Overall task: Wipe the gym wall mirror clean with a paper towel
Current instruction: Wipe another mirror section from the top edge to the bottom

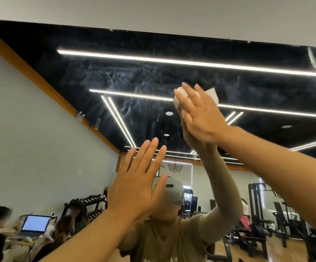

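- my right hand [200, 118] presses a crumpled white paper towel [212, 94] flat against the large smeared wall mirror [134, 80], fingers straight, high up on the glass.
- my left hand [136, 186] lies open-palmed on the mirror lower down, fingers spread, holding nothing.
- the glass reflects bright ceiling light strips [172, 62], a black dumbbell rack [89, 204] and an open laptop [35, 224].

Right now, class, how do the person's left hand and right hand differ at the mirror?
The right hand presses a paper towel against the mirror; the left hand has none. The right hand reaches higher than the left hand. Both have straight fingers, palms toward the glass.
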Action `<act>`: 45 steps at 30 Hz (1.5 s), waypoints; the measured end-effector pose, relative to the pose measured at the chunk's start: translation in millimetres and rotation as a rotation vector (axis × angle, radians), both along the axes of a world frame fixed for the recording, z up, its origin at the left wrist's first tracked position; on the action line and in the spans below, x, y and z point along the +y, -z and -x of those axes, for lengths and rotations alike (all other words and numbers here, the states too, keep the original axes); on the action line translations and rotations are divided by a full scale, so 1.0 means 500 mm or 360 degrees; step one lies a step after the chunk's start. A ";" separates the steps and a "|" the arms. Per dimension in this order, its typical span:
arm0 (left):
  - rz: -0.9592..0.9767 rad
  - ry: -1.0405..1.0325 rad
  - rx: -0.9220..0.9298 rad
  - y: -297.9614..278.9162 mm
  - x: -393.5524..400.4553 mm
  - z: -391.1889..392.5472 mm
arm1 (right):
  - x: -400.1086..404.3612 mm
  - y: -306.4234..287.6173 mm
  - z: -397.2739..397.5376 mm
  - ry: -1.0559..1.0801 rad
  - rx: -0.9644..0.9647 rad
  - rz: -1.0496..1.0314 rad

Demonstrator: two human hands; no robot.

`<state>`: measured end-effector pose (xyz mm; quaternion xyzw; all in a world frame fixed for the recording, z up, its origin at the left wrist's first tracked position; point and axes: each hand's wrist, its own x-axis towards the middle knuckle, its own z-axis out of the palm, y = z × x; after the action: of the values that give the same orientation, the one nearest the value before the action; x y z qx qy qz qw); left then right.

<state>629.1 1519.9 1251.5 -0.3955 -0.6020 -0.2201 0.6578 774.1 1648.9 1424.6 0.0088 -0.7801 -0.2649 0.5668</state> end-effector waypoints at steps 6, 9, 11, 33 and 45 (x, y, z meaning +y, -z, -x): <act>-0.0023 0.0021 0.0019 0.000 0.004 0.001 | 0.009 0.204 -0.027 -0.0087 -0.0185 -0.0162; -0.0041 0.0047 0.0008 0.001 0.008 0.000 | 0.017 0.229 -0.037 -0.0056 -0.0283 -0.0257; -0.0043 0.0050 0.0009 0.001 0.009 -0.001 | 0.025 0.205 -0.042 0.0034 -0.0359 -0.0290; -0.0117 0.0168 0.0122 0.002 -0.001 -0.003 | -0.083 -0.075 0.066 0.0018 -0.0015 -0.0090; -0.0208 0.0130 -0.0187 0.009 -0.006 0.000 | 0.022 0.330 -0.007 -0.0165 -0.0191 -0.0232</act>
<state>629.1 1516.8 1246.8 -0.3622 -0.6073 -0.3084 0.6363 777.6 1659.9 1259.4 0.1063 -0.7898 -0.2901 0.5298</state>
